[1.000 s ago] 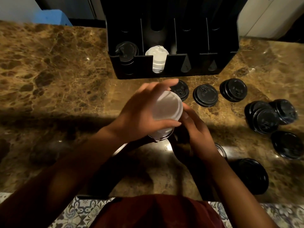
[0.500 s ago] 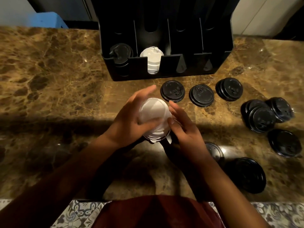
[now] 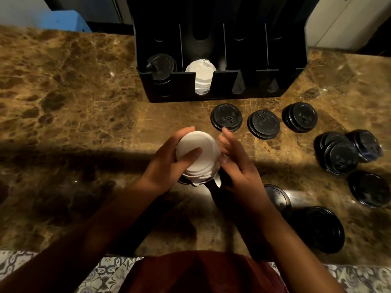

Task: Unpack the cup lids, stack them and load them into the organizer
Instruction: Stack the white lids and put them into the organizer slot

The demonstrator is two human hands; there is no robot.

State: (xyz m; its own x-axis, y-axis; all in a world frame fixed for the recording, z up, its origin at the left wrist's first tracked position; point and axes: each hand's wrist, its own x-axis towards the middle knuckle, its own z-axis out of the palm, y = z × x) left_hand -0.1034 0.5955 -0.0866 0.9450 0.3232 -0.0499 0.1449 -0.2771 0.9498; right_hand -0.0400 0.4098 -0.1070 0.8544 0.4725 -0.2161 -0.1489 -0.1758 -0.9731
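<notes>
My left hand (image 3: pixel 167 163) grips a stack of white cup lids (image 3: pixel 201 159) from the left, thumb across its top. My right hand (image 3: pixel 237 166) presses against the stack's right side, fingers spread. A bit of clear wrap hangs below the stack. The black organizer (image 3: pixel 222 85) stands at the back of the counter; its leftmost slot holds black lids (image 3: pixel 161 66), and the slot beside it holds white lids (image 3: pixel 202 78). The two right slots look empty. Loose black lids (image 3: pixel 226 117) lie on the counter in front of it.
More black lids lie to the right: a single one (image 3: pixel 263 123), a small pile (image 3: pixel 299 117), a cluster (image 3: pixel 342 153) and larger ones (image 3: pixel 317 229) near the front edge. A blue object (image 3: pixel 63 20) sits beyond the marble counter (image 3: pixel 74 102) at back left.
Both hands have drawn the white stack down and to the left, away from the organizer. My left thumb now lies over the top lid.
</notes>
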